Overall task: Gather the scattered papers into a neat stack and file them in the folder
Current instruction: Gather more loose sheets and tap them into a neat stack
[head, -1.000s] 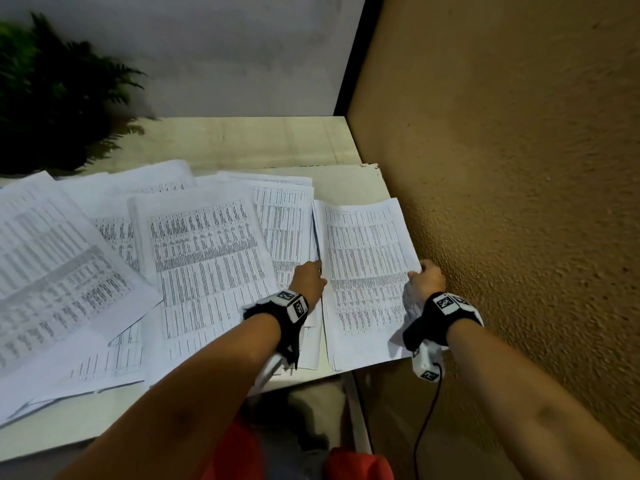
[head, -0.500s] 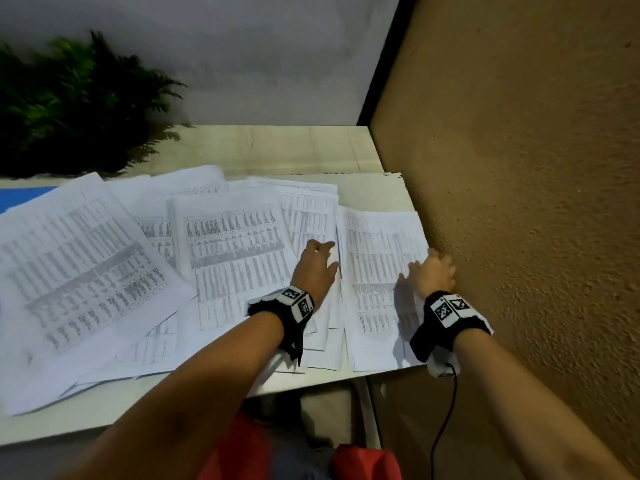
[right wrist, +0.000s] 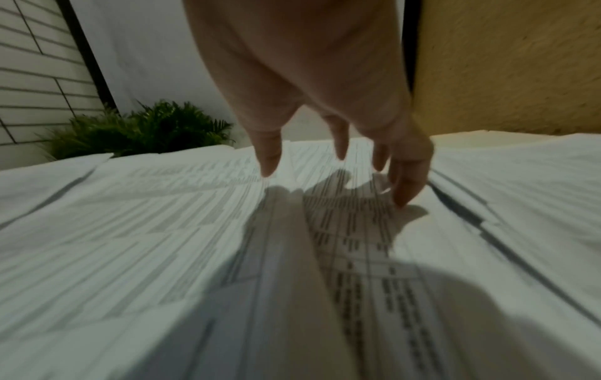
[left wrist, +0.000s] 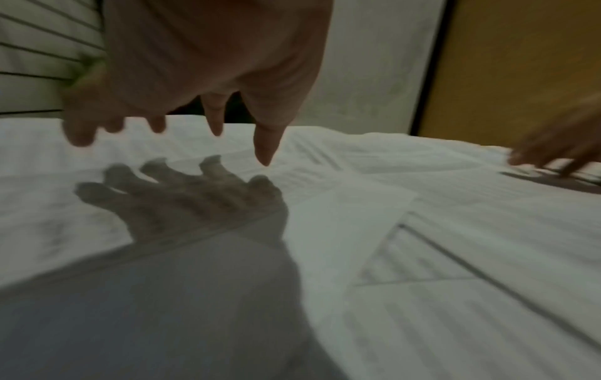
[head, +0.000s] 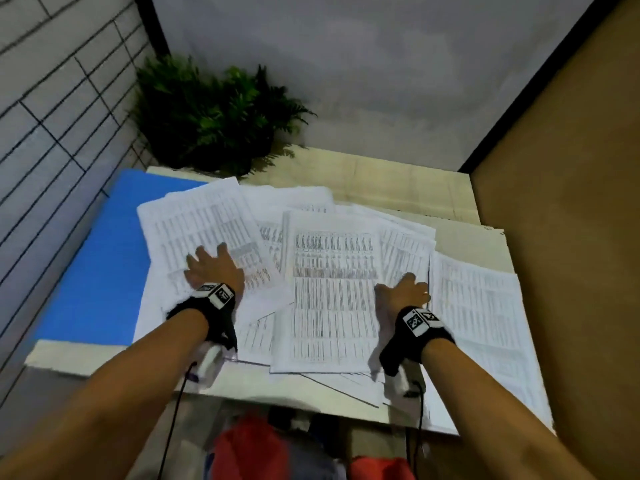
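Most of the blue folder [head: 104,258] lies buried under the papers [head: 332,289], only its left part showing. The print on the sheets is too fine and smeared to read. Whether the left hand [head: 213,268] actually touches the paper is unclear. The right hand [left wrist: 559,149] is a blur at the left wrist view's right edge.

Left hand [head: 213,268] palm-down, fingers [left wrist: 265,144] spread and straight; forearm extended forward. Right hand [head: 403,294] palm-down too, fingers [right wrist: 404,180] loosely splayed, holding nothing.
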A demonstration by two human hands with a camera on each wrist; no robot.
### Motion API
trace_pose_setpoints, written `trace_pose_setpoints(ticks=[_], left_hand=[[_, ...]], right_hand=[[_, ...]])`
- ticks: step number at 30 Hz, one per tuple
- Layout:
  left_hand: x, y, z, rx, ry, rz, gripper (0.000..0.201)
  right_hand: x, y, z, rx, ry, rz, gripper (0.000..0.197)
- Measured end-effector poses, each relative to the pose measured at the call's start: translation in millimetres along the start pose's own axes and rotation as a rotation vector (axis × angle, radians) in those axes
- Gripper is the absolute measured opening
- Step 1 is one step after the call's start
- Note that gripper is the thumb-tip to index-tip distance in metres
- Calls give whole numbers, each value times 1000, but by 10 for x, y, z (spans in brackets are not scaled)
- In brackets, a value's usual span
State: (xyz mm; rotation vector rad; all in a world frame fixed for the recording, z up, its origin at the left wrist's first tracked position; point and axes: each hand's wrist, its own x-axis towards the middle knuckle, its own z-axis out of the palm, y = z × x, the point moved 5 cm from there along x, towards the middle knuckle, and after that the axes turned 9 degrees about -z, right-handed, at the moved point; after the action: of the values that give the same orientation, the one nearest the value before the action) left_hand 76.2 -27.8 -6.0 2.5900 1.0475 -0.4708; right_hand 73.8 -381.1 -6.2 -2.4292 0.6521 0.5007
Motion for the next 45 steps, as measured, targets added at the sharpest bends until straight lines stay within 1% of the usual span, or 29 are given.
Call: trace_pose_setpoints(ticks=[2, 4, 7, 9, 11, 13, 14, 15, 17, 18, 19, 20, 21, 22, 23, 24, 25, 26, 27, 29, 30, 32, 33, 35, 36, 39, 41, 43, 45], left_hand=[[191, -255, -86, -80, -23, -165, 79], [321, -425, -125, -198, -65, -283, 92], [457, -544, -125, -328, -100, -398, 108], [506, -558, -138, -394, -81, -418, 112], [534, -516, -147, -518, -79, -374, 105], [524, -430, -113, -655, -102, -249, 91], [511, -388, -98, -688, -109, -171, 83], [477, -338, -88, -702, -128, -88, 77], [431, -247, -33, -689, -213, 48, 71], [420, -206, 7, -668, -249, 87, 70], [405, -172, 22, -642, -249, 115, 67], [386, -144, 28, -585, -205, 121, 63], [387, -131, 23, -503, -127, 103, 61], [384, -137, 11, -426, -59, 46, 63], [362, -156, -9, -392, -25, -37, 70], [353, -183, 0, -395, -28, -117, 77], [338, -186, 2, -427, -49, -165, 84], [333, -168, 23, -483, -90, -183, 88], [333, -125, 62, -561, -136, -160, 88], [270, -11, 140, -670, -230, -72, 81], [232, 30, 179, -672, -262, -37, 76], [188, 41, 211, -666, -292, -2, 64], [172, 34, 202, -675, -307, 14, 58], [179, -3, 190, -675, -331, 63, 51], [178, -15, 185, -658, -340, 96, 50], [101, 2, 167, -641, -387, 211, 59], [54, 28, 153, -650, -400, 253, 67], [48, 42, 90, -679, -353, 235, 67], [62, 24, -20, -773, -263, 207, 64]], right_hand=[[13, -34, 46, 41, 26, 74, 91], [66, -89, 93, 140, 38, 85, 93], [140, -180, 121, 184, 28, 5, 71], [157, -227, 119, 188, 48, -32, 61], [149, -261, 162, 275, 53, -39, 53], [123, -324, 209, 360, 29, -69, 41], [107, -370, 238, 341, -7, -104, 38], [99, -396, 252, 310, -40, -136, 35], [101, -426, 248, 292, -42, -164, 31], [93, -431, 245, 319, -47, -163, 29], [88, -453, 254, 362, -65, -159, 30], [80, -485, 264, 395, -78, -154, 34], [85, -504, 285, 416, -96, -139, 39], [71, -530, 286, 424, -103, -133, 43], [67, -558, 274, 436, -91, -131, 47], [52, -587, 263, 442, -68, -134, 50], [28, -617, 253, 449, -42, -133, 53], [2, -648, 277, 449, -25, -136, 57], [-15, -664, 311, 447, -25, -124, 63], [-76, -750, 446, 429, -73, -137, 72], [-93, -789, 527, 432, -103, -145, 78], [-125, -814, 653, 519, -173, -90, 92], [-107, -818, 688, 538, -174, -92, 88], [-100, -840, 675, 474, -128, -117, 61], [-119, -869, 674, 448, -145, -127, 52], [-183, -970, 723, 488, -271, -172, 50], [-220, -1008, 732, 488, -290, -186, 46], [-265, -1043, 691, 554, -303, -212, 42], [-299, -1060, 611, 642, -318, -221, 36]])
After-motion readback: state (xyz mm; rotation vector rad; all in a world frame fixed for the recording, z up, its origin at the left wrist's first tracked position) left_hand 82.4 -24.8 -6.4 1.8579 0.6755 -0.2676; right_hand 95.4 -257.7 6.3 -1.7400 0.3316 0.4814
